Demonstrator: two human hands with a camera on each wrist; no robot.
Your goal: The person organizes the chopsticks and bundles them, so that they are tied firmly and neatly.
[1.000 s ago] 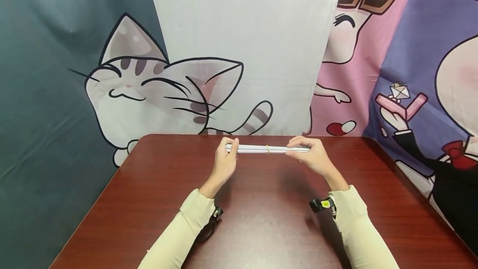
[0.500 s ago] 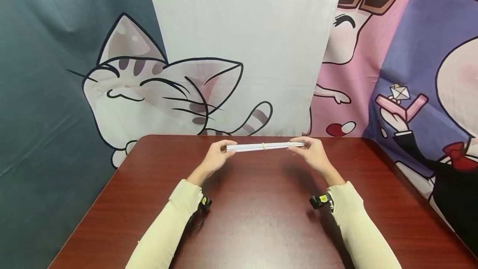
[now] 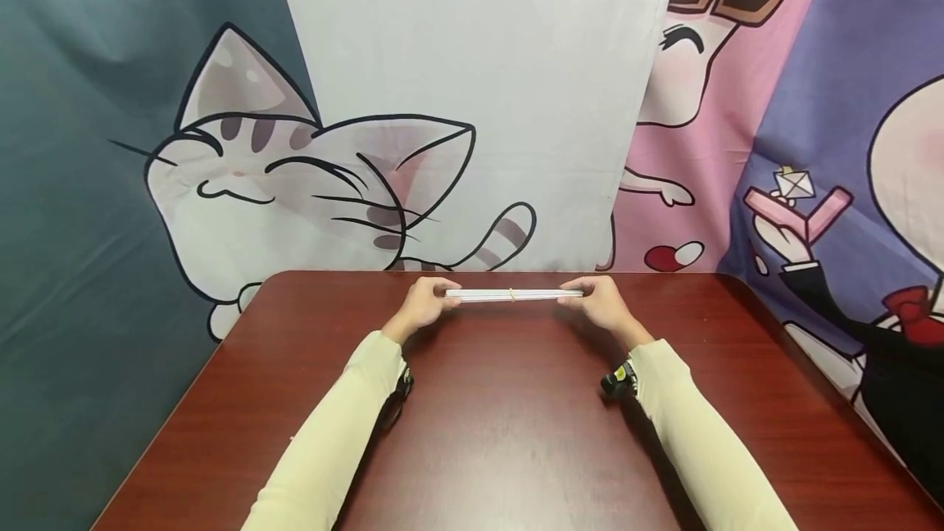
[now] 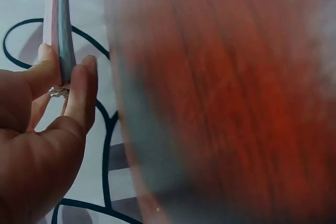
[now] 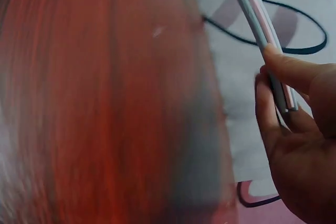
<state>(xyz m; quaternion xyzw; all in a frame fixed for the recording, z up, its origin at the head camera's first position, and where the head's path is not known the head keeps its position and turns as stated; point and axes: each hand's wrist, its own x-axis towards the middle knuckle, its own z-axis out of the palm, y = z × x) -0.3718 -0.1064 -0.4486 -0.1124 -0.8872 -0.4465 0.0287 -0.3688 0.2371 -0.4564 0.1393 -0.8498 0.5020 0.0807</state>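
Both hands hold a slim bundle of white sticks (image 3: pixel 483 295) level between them, near the far side of the table. A thin yellow band (image 3: pixel 512 295) wraps its middle. My left hand (image 3: pixel 424 303) pinches the left end between thumb and fingers; in the left wrist view the bundle's crinkled-looking tip (image 4: pixel 59 91) pokes out below the grip. On the other end, my right hand (image 3: pixel 605 301) grips with the thumb on one side and fingers on the other. Grey and pinkish-white lengths of the bundle (image 5: pixel 257 17) lie side by side in the right wrist view.
A reddish-brown wooden table (image 3: pixel 509 400) with rounded far corners lies below the hands. Behind it hangs a cloth backdrop (image 3: pixel 479 39) printed with a cartoon cat and figures. A small black wrist camera (image 3: pixel 618 382) sits at the right cuff.
Both hands have moved a little left and farther from the body with the bundle. The left fingers have changed their hold on its end, and the bundle, tilted midway, is level again.
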